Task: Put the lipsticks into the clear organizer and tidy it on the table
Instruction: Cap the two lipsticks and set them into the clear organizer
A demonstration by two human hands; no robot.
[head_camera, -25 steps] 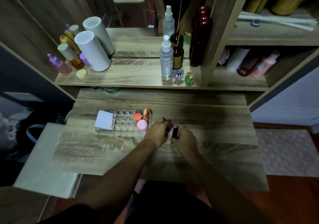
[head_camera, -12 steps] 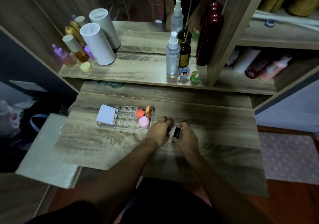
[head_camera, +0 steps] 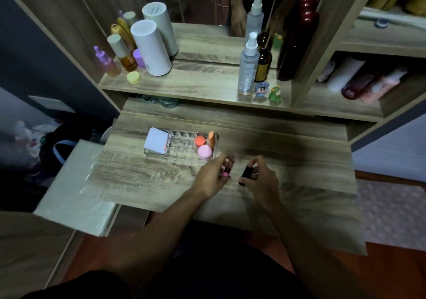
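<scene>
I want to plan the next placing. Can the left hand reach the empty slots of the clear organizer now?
Probably yes. The left hand holds a pink lipstick just beside the clear plastic organizer; its middle slots look empty and nothing lies between.

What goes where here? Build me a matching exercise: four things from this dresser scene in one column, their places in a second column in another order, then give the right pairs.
Things:
1. black lipstick
2. pink round jar
3. yellow cap
4. white square box

Places:
A. left end of the clear organizer
B. on the upper shelf, in front of the white cylinder
C. held in the right hand
D. right end of the clear organizer, front corner

Pairs: 1-C, 2-D, 3-B, 4-A
</scene>
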